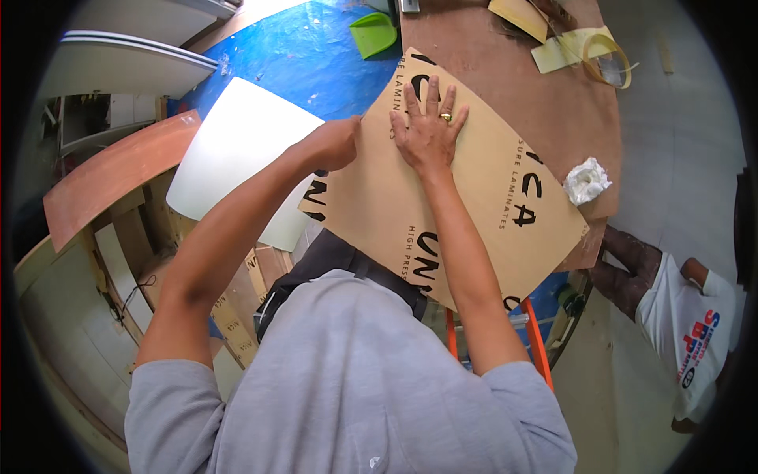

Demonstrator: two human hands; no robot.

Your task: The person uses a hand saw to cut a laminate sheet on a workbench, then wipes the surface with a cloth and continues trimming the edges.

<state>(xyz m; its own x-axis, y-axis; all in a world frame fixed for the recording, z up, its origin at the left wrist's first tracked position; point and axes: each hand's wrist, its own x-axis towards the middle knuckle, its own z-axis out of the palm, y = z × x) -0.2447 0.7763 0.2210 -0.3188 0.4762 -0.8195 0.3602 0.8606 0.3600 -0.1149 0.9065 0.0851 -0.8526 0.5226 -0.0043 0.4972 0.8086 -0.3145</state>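
A brown laminate sheet (474,174) with dark printing lies at a slant on the wooden tabletop in front of me. Flat on its upper part rests my right hand (430,130), fingers spread, a ring on one of them. My left hand (335,146) is closed in a fist at the sheet's left edge. A small dark bit shows under that fist, but what it grips is hidden. Left of the fist is a white sheet (245,150), partly behind my left forearm.
A crumpled white wad (587,182) sits by the sheet's right corner. Yellowish strips and a tape roll (608,59) lie at the table's far right. A green dustpan (373,35) is on blue sheeting (276,47). Right, a person in a white shirt (687,324); below the table, an orange ladder (539,347).
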